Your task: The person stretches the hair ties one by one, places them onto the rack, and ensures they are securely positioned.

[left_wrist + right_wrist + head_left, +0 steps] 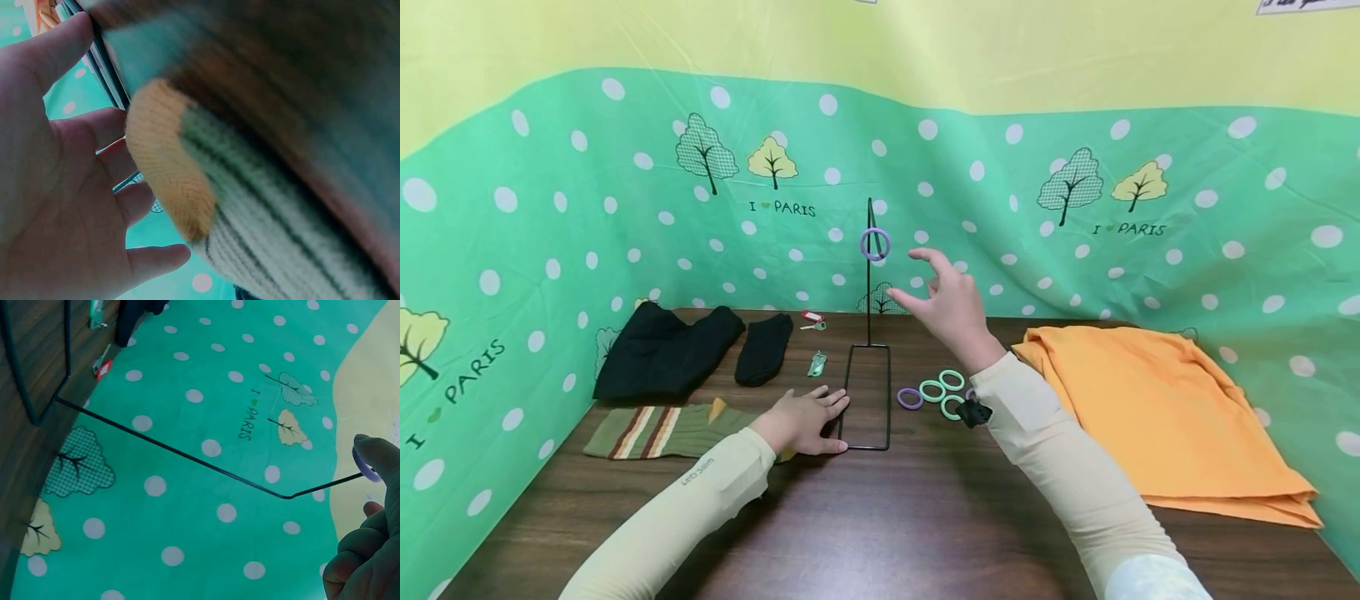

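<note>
A black wire stand (868, 292) rises from a rectangular wire base in the middle of the table. From its hook hangs a purple ring (862, 244), half covered by the thumb in the right wrist view. Just right of that ring is my right hand (951, 308), its thumb and forefinger spread apart with a gap between them. My left hand (805, 419) rests on the table with extended fingers touching the base's left bar. Under and beside the left wrist lies an olive striped sock (681, 432), whose orange heel (169, 162) shows close up in the left wrist view.
Several mint-green rings (932, 382) and a purple ring (912, 409) lie right of the base. Folded orange cloth (1157, 408) is at the right. On the left are black cloth (662, 354), a black sock (763, 350), a green tag (817, 364) and a red-tagged key (812, 317).
</note>
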Action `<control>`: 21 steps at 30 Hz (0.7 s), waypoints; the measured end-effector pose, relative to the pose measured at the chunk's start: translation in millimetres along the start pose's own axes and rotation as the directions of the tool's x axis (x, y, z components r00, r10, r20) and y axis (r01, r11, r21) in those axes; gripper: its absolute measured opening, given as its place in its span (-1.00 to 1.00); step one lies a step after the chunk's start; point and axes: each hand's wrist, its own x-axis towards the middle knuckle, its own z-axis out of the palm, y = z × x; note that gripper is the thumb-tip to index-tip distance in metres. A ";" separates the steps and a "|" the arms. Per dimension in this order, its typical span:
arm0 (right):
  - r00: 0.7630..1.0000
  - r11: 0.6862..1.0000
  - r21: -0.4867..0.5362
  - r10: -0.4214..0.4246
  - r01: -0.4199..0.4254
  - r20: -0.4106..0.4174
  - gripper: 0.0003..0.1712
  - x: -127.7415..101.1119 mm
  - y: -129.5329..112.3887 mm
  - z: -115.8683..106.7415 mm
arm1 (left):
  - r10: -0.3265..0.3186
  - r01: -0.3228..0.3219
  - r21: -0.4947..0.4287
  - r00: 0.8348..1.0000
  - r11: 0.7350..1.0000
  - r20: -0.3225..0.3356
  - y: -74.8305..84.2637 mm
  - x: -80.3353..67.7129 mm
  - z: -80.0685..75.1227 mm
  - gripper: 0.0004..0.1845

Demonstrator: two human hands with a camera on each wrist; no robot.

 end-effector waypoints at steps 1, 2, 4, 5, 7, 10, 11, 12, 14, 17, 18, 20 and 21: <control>1.000 1.000 -0.005 0.010 -0.010 0.007 -0.34 -2.0 1.7 0.4 | -0.001 0.001 0.000 1.000 1.000 -0.001 -0.1 0.0 -0.1 -0.14; 1.000 1.000 -0.006 0.017 -0.017 0.014 -0.34 -3.7 3.6 1.0 | -0.001 0.001 -0.001 1.000 1.000 -0.002 -0.1 0.0 -0.3 -0.14; 0.999 0.999 -0.010 0.034 -0.033 0.028 -0.34 -7.5 7.0 2.0 | 0.000 -0.001 -0.001 1.000 1.000 -0.003 -0.1 0.1 -0.3 -0.14; 0.999 0.999 -0.011 0.040 -0.040 0.036 -0.34 -9.3 8.8 2.4 | 0.002 -0.002 -0.003 1.000 1.000 -0.003 -0.1 0.1 -0.4 -0.14; 0.997 0.998 -0.004 0.060 -0.060 0.056 -0.34 -12.8 12.5 3.5 | 0.005 -0.005 -0.006 1.000 1.000 -0.004 0.1 -0.2 -0.7 -0.14; 0.989 0.994 0.018 0.107 -0.109 0.101 -0.34 -17.1 18.5 5.4 | 0.007 -0.007 -0.005 1.000 1.000 -0.002 0.4 -0.7 -1.1 -0.14; 0.985 0.991 0.035 0.125 -0.130 0.119 -0.33 -18.3 20.3 5.8 | 0.008 -0.008 -0.004 1.000 1.000 -0.002 0.4 -0.8 -1.1 -0.14; 0.980 0.987 0.051 0.146 -0.154 0.138 -0.33 -19.6 22.3 6.5 | 0.008 -0.008 -0.004 1.000 1.000 -0.001 0.4 -0.9 -1.1 -0.14; 0.968 0.976 0.084 0.182 -0.199 0.173 -0.32 -21.8 25.9 7.6 | 0.008 -0.008 -0.005 1.000 1.000 0.000 0.3 -0.8 -1.0 -0.14; 0.952 0.962 0.120 0.217 -0.247 0.216 -0.31 -25.3 31.4 10.0 | 0.007 -0.007 -0.011 1.000 1.000 0.002 0.3 -0.8 -1.0 -0.14; 0.947 0.958 0.124 0.226 -0.259 0.229 -0.31 -26.5 33.5 11.3 | 0.007 -0.007 -0.012 1.000 1.000 0.004 0.2 -0.7 -1.1 -0.14; 0.938 0.952 0.132 0.238 -0.277 0.254 -0.32 -28.8 37.2 13.7 | 0.007 -0.007 -0.014 1.000 1.000 0.005 0.1 -0.5 -1.4 -0.14; 0.933 0.949 0.137 0.242 -0.285 0.266 -0.33 -30.0 39.1 15.0 | 0.006 -0.006 -0.015 1.000 1.000 0.006 -0.1 -0.3 -1.3 -0.14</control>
